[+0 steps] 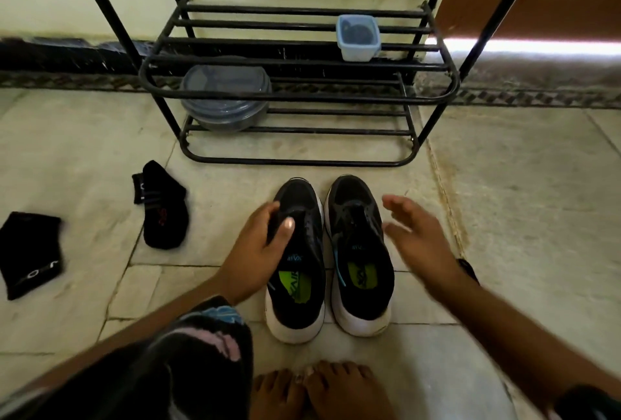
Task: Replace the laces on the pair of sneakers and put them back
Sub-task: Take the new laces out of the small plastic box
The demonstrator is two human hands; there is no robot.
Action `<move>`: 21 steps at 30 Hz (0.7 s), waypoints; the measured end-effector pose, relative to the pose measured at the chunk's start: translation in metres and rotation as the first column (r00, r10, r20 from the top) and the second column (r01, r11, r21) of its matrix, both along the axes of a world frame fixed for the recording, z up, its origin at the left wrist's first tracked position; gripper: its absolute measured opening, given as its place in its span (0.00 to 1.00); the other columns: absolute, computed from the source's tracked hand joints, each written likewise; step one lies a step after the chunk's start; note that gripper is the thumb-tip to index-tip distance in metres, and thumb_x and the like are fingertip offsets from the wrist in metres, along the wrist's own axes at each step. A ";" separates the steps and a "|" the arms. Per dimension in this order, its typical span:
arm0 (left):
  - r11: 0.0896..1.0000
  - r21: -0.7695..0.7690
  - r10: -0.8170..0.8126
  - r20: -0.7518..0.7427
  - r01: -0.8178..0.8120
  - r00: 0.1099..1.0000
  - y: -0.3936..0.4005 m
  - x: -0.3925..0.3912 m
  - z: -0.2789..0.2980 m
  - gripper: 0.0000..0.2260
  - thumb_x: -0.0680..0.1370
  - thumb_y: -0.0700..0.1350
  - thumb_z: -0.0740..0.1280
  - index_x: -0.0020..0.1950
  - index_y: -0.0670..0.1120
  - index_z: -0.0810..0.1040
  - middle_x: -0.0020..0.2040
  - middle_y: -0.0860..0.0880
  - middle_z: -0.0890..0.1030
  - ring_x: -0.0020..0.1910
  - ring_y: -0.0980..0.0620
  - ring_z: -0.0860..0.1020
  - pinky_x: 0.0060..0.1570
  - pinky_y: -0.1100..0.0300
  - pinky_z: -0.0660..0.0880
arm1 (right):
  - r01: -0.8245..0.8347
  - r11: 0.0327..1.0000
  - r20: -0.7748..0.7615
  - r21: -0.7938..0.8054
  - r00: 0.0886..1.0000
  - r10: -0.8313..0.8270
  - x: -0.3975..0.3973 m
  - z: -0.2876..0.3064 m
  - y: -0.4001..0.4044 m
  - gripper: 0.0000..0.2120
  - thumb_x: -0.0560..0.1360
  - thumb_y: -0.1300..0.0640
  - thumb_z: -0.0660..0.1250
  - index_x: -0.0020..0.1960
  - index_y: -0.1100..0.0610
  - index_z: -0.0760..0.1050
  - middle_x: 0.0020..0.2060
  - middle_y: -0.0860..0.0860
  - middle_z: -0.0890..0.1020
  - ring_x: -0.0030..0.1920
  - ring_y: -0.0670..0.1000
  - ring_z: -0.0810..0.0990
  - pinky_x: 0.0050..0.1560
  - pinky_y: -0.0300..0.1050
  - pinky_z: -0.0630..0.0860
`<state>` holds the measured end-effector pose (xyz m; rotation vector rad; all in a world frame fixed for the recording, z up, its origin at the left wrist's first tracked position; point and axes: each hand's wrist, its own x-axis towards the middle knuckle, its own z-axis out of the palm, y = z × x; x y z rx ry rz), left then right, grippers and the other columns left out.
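Both forearms reach forward and down from the near edge toward two black sneakers with white soles that stand side by side on the tiled floor [504, 184], toes pointing away, just in front of a black metal shoe rack [302, 97].

The left hand [258, 248] grips the left sneaker [297, 258] from its left side: the fingers curl over the laced top and the thumb lies across the lacing near the tongue. The right hand [415, 234] hangs just to the right of the right sneaker [361, 251], palm turned inward, fingers spread and relaxed, holding nothing; whether it brushes the shoe's side cannot be told, and it is slightly blurred.

Bare toes [322, 389] show at the near edge, just behind the heels. Two black socks [164, 214] lie on the floor well to the left. On the rack sit a round lidded container [226, 97] at the left and a small square tub [358, 38] farther back on the right.
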<state>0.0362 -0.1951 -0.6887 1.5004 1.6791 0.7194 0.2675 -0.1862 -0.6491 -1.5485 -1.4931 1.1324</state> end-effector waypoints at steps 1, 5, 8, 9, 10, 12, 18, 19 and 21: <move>1.000 0.024 -0.013 0.017 0.012 1.000 0.009 -0.001 0.015 0.22 0.80 0.54 0.56 0.73 0.48 0.62 0.63 0.58 0.65 0.63 0.62 0.63 0.54 0.77 0.62 | -0.077 0.997 0.023 0.002 0.997 0.077 0.008 0.016 0.014 0.14 0.78 0.63 0.62 0.62 0.53 0.74 0.54 0.44 0.77 0.55 0.42 0.74 0.52 0.33 0.69; 0.993 0.080 -0.085 0.040 0.081 0.996 0.067 -0.008 0.068 0.20 0.82 0.51 0.55 0.73 0.48 0.63 0.69 0.51 0.69 0.68 0.55 0.67 0.67 0.58 0.64 | -0.109 0.990 0.160 0.087 0.983 0.095 0.010 0.056 0.094 0.15 0.77 0.65 0.62 0.63 0.55 0.74 0.54 0.51 0.80 0.55 0.49 0.78 0.55 0.44 0.75; 0.993 0.079 -0.095 0.033 0.092 0.995 0.127 -0.001 0.107 0.17 0.83 0.49 0.52 0.71 0.47 0.64 0.62 0.49 0.74 0.61 0.53 0.72 0.61 0.58 0.68 | -0.111 0.981 0.217 0.160 0.973 0.074 0.007 0.078 0.145 0.20 0.77 0.63 0.62 0.67 0.52 0.70 0.54 0.50 0.78 0.52 0.51 0.79 0.52 0.46 0.76; 0.993 0.085 -0.089 0.011 0.088 0.996 0.147 0.007 0.121 0.15 0.84 0.48 0.51 0.68 0.47 0.66 0.55 0.50 0.75 0.52 0.54 0.74 0.53 0.60 0.71 | -0.113 0.978 0.247 0.177 0.967 0.067 0.004 0.085 0.160 0.21 0.77 0.63 0.62 0.69 0.52 0.68 0.55 0.51 0.77 0.52 0.52 0.79 0.51 0.47 0.76; 0.992 0.096 -0.075 -0.012 0.076 0.997 0.164 0.015 0.131 0.12 0.84 0.48 0.51 0.64 0.48 0.66 0.47 0.51 0.74 0.43 0.55 0.73 0.42 0.64 0.70 | -0.119 0.977 0.280 0.179 0.958 0.065 0.001 0.088 0.176 0.22 0.77 0.62 0.62 0.70 0.51 0.67 0.56 0.51 0.76 0.50 0.52 0.78 0.49 0.47 0.76; 0.989 0.137 -0.051 -0.049 0.057 0.998 0.197 0.033 0.147 0.10 0.84 0.47 0.50 0.63 0.51 0.66 0.42 0.50 0.72 0.33 0.57 0.68 0.30 0.67 0.66 | -0.136 0.975 0.352 0.177 0.934 0.066 -0.005 0.094 0.208 0.25 0.78 0.61 0.62 0.72 0.50 0.63 0.58 0.55 0.76 0.48 0.53 0.77 0.44 0.47 0.75; 0.981 0.045 -0.178 -0.185 0.189 0.967 0.255 0.066 0.141 0.19 0.83 0.44 0.54 0.75 0.46 0.61 0.59 0.45 0.71 0.43 0.54 0.70 0.35 0.66 0.64 | -0.194 0.980 0.388 0.043 0.907 0.162 -0.026 0.082 0.261 0.29 0.77 0.69 0.57 0.76 0.55 0.57 0.58 0.58 0.70 0.43 0.51 0.75 0.34 0.36 0.71; 0.978 0.015 -0.203 -0.177 0.208 0.963 0.259 0.067 0.136 0.21 0.82 0.43 0.54 0.76 0.46 0.59 0.63 0.43 0.71 0.42 0.54 0.69 0.34 0.67 0.63 | -0.200 0.979 0.398 0.044 0.902 0.166 -0.030 0.077 0.262 0.27 0.77 0.70 0.56 0.75 0.57 0.60 0.60 0.59 0.71 0.47 0.54 0.75 0.37 0.38 0.71; 0.979 0.007 -0.203 -0.111 0.205 0.973 0.261 0.069 0.127 0.22 0.82 0.41 0.55 0.76 0.46 0.59 0.63 0.42 0.71 0.40 0.54 0.70 0.34 0.66 0.64 | -0.188 0.981 0.365 0.045 0.917 0.159 -0.032 0.071 0.260 0.25 0.77 0.71 0.55 0.72 0.58 0.65 0.63 0.62 0.72 0.51 0.55 0.73 0.41 0.38 0.71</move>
